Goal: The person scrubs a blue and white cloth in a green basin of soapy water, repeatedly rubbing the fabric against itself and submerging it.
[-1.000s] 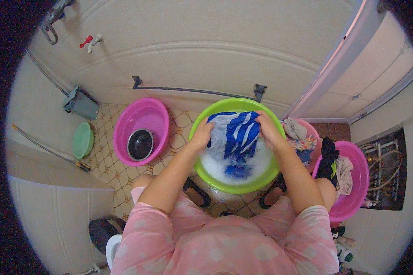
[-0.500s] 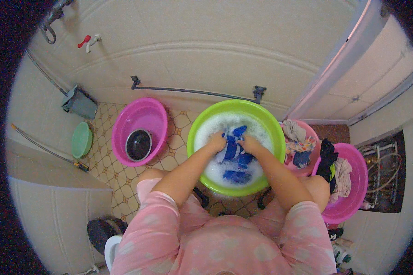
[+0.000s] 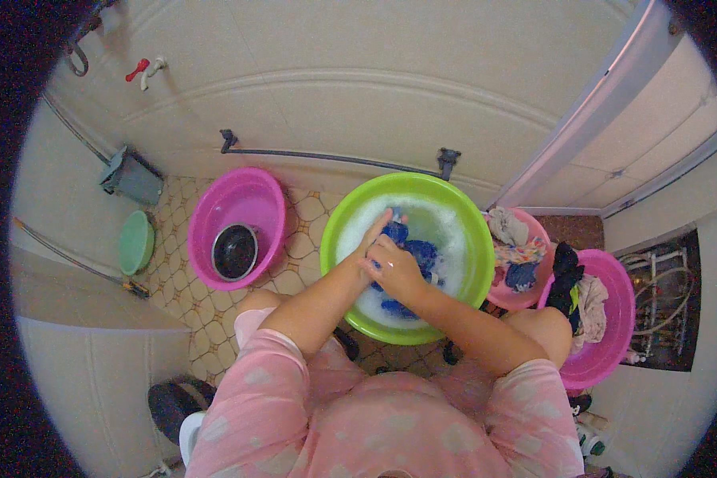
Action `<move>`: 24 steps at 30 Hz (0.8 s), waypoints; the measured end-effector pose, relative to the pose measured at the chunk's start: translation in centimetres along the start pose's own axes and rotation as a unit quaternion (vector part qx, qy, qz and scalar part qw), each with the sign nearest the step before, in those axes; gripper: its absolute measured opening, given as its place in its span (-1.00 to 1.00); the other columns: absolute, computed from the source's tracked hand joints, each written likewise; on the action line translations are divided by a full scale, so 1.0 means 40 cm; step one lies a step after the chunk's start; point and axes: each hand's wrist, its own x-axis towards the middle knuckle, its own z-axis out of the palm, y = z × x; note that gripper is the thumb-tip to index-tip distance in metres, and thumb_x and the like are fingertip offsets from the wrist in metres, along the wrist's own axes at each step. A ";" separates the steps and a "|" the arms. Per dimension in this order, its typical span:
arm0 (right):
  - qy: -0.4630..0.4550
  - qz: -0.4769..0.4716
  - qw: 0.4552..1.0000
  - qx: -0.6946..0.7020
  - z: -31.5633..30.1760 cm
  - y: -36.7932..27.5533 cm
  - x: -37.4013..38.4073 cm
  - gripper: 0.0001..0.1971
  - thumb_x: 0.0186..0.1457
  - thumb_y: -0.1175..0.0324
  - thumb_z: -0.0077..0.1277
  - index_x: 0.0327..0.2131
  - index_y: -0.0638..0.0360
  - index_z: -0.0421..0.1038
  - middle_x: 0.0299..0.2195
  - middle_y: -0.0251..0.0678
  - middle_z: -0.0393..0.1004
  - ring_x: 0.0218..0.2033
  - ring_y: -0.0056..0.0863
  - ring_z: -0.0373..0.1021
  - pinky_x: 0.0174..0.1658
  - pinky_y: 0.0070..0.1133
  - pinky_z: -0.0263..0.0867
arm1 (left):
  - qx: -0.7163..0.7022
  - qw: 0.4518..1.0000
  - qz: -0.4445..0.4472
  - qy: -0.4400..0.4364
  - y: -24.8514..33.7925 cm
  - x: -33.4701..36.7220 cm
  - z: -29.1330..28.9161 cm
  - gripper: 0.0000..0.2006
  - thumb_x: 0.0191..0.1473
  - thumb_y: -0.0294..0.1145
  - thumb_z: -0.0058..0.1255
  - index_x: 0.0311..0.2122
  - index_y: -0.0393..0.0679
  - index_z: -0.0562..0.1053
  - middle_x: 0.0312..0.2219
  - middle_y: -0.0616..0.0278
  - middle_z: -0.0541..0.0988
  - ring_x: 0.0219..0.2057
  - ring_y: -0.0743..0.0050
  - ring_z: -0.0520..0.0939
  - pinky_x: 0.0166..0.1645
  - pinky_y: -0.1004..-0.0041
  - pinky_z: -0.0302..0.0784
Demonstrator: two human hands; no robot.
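A lime-green tub (image 3: 334, 280) full of foamy water stands in front of me, and both my hands are over it. Blue wet cloth (image 3: 421, 253) lies bunched in the suds, with part of it raised around my hands. My left hand (image 3: 377, 233) points away from me, with blue cloth at its fingers. Across the heel of the left hand lies my right hand (image 3: 393, 269), its fingers curled over a bit of the blue cloth. Where the two hands meet, the grip is partly hidden.
To the left stands a magenta tub (image 3: 276, 190) with a dark round pan (image 3: 235, 252). A pink basin (image 3: 540, 226) and another magenta tub (image 3: 623, 334) hold clothes on the right. A grey pipe (image 3: 327, 158) runs low along the wall. A red-handled tap (image 3: 139, 71) sits upper left.
My right hand has moved left and toward me, from the far side of the cloth onto my left hand. The blue cloth has shifted and bunched differently. The view has swung slightly.
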 end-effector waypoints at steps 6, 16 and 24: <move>-0.003 -0.067 0.948 -0.311 -0.038 0.028 0.037 -0.80 -0.06 0.36 -0.21 -0.31 0.07 0.33 -0.31 -0.21 0.33 -0.33 -0.33 0.32 -0.37 -0.45 0.32 | 0.083 0.993 0.079 -0.012 -0.019 -0.073 0.066 -0.63 0.03 0.02 -0.28 -0.24 -0.04 0.36 -0.33 0.24 0.46 -0.33 0.31 0.48 -0.18 0.28 0.37; 0.148 0.141 0.974 -0.093 -0.043 0.251 0.031 -0.55 -0.17 0.18 0.05 -0.22 0.27 0.26 -0.35 0.00 0.34 -0.26 -0.10 0.25 -0.13 -0.33 0.16 | 0.048 0.979 0.174 0.092 0.018 -0.048 0.054 -0.66 0.02 -0.12 -0.16 -0.17 -0.11 0.26 -0.31 0.20 0.45 -0.28 0.27 0.48 -0.18 0.21 0.38; -0.012 0.259 0.959 -0.115 0.013 0.356 0.008 -0.65 -0.17 0.39 -0.06 -0.21 0.24 0.31 -0.21 0.07 0.30 -0.16 -0.09 0.26 -0.07 -0.40 0.14 | 0.156 0.971 0.089 0.156 -0.028 0.009 -0.024 -0.82 -0.14 -0.63 -0.21 -0.36 -0.24 0.36 -0.52 0.12 0.47 -0.52 0.29 0.52 -0.48 0.30 0.48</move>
